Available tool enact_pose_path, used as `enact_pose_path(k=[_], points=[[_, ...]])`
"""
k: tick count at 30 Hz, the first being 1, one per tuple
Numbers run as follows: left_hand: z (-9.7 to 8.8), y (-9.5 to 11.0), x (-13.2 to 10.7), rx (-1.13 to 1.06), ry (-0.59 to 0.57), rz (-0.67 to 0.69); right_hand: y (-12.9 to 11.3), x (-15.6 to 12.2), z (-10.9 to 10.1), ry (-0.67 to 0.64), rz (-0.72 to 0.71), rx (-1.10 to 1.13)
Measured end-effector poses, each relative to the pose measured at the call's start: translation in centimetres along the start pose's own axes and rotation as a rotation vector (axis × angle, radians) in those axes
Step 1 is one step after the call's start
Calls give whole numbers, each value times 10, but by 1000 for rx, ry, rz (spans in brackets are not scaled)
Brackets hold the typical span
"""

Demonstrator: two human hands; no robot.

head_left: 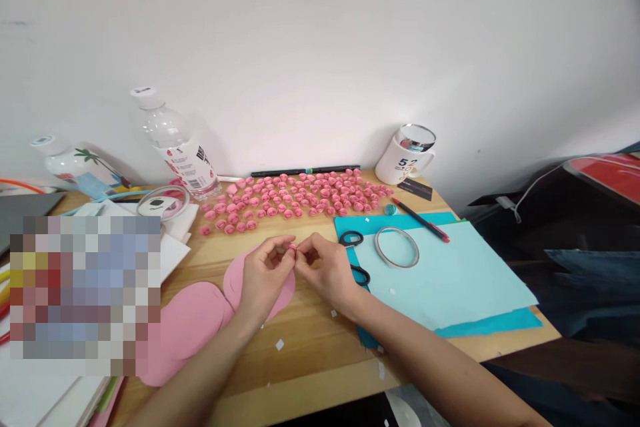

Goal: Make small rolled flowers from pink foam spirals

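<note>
Both hands meet over the middle of the wooden table (320, 340). My left hand (265, 273) and my right hand (327, 273) pinch a small rolled pink paper rose (292, 249) between their fingertips. Under the left hand lies a pink paper sheet (195, 327) cut in rounded lobes. Behind the hands, several finished pink paper roses (295, 200) lie in rows. Black-handled scissors (356, 255) lie just right of my right hand, partly hidden by it.
Light blue paper (460, 280) over a darker blue sheet holds a tape ring (397, 247) and a red pen (423, 220). A white mug (407, 157) stands at the back right, two plastic bottles (177, 147) at the back left, a black pen (305, 171) by the wall.
</note>
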State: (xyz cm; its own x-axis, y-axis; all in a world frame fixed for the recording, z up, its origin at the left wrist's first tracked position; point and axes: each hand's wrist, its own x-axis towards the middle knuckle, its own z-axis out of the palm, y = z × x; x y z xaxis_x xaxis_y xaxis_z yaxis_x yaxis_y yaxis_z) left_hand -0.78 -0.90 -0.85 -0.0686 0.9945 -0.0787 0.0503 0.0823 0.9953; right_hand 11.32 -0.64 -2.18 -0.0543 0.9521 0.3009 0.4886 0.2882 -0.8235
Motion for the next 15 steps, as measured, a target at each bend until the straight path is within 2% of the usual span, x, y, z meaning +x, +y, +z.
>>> enact_pose_path(k=[7, 15], points=[[1, 1, 1, -119, -67, -29, 0, 3, -4, 14, 122, 120], [-1, 0, 2, -67, -60, -20, -4, 1, -2, 25, 31, 9]])
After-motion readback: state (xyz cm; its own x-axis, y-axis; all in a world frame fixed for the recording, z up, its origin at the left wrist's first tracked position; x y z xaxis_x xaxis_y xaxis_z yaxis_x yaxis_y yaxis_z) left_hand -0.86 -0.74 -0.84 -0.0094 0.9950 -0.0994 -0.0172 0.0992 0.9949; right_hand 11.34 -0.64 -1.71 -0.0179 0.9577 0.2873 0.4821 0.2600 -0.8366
